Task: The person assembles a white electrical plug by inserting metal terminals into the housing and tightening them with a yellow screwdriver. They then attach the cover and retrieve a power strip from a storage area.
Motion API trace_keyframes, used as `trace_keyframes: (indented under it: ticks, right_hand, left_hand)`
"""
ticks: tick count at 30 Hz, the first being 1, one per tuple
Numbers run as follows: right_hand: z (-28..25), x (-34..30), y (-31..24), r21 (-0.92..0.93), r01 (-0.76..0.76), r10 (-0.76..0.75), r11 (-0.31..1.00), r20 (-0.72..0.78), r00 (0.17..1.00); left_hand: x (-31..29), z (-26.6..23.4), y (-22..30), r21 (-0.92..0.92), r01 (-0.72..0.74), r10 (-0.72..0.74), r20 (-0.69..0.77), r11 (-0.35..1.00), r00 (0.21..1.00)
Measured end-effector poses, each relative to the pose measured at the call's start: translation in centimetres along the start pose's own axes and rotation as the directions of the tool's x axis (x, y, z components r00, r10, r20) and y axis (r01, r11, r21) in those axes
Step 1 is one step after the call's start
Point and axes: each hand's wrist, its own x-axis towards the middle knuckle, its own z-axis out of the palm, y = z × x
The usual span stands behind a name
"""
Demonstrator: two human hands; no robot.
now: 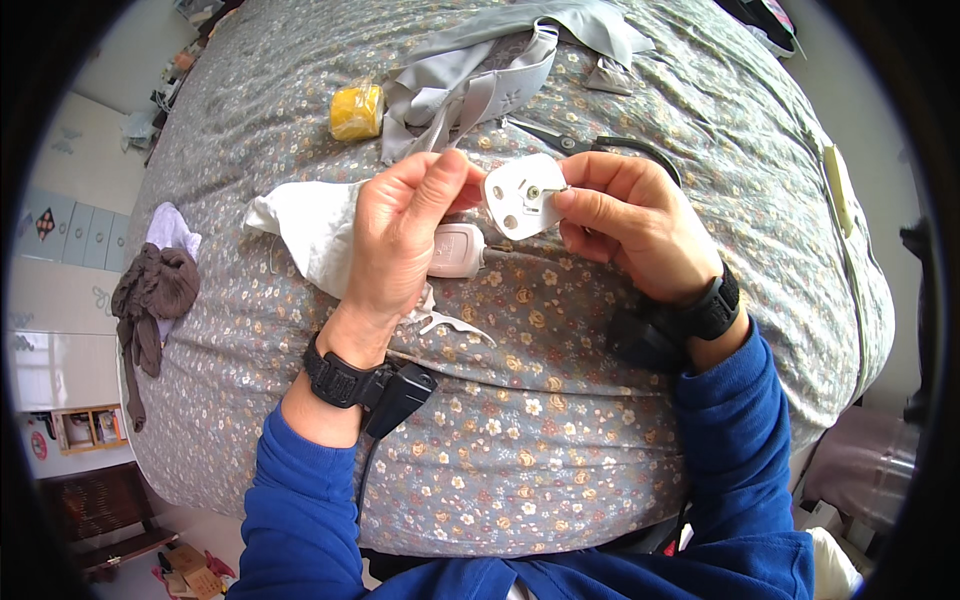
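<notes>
Along the left edge of the flower-printed bed, a brown cloth is lying bunched up against a pale lavender cloth. Further right, a crumpled white cloth is spreading out toward my left forearm, and a black strap is circling that wrist, with a black box sitting at its side. Beyond it, a yellow roll in clear wrapping is resting on the bed. My left grip is hovering over the bed with the thumb standing up, apart from the fingers; the fingertips are reaching the left edge of a white plastic plate, but I cannot tell whether they are pressing on it. Just right of that hand, a pale rounded plastic case is lying on the bed, and nearer to me a thin curved white piece is lying too. Beyond my hands, grey strappy fabric is sprawling in folds. The plate, pierced with holes, is hanging between my hands, above the bed. Behind it, black-handled scissors are lying partly hidden by my right grip, which is pinching the plate's right edge closed between thumb and fingers. Another black strap is wrapping my right wrist.
</notes>
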Motion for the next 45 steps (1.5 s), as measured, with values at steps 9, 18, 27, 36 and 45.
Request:
trace_keyframes:
  ticks: [9,18,27,36,45]
  right_hand:
    - [0.1,0.0,0.1,0.228,-0.016,0.026,0.974,-0.042,0.999]
    - [-0.4,0.1,0.2,0.527,-0.041,0.03,0.849,0.028,0.999]
    - [0.3,-0.2,0.6,0.699,-0.074,0.009,0.711,0.096,0.995]
    - [0.8,0.0,0.8,0.841,-0.157,0.008,0.518,0.178,0.984]
    - [1.5,0.3,0.9,0.849,-0.339,0.052,0.405,0.349,0.936]
  left_hand:
    - [0.1,-0.3,-0.4,-0.107,-0.065,0.062,-0.026,0.992,0.998]
    - [-0.5,0.9,0.1,-0.016,0.061,-0.061,0.028,0.998,0.998]
    - [-1.0,2.1,0.1,-0.071,-0.049,0.046,-0.033,0.996,0.998]
    - [-1.2,2.2,0.2,0.133,-0.219,0.227,-0.049,0.967,0.973]
    - [-1.3,1.8,0.3,0.16,-0.272,0.272,0.025,0.949,0.962]
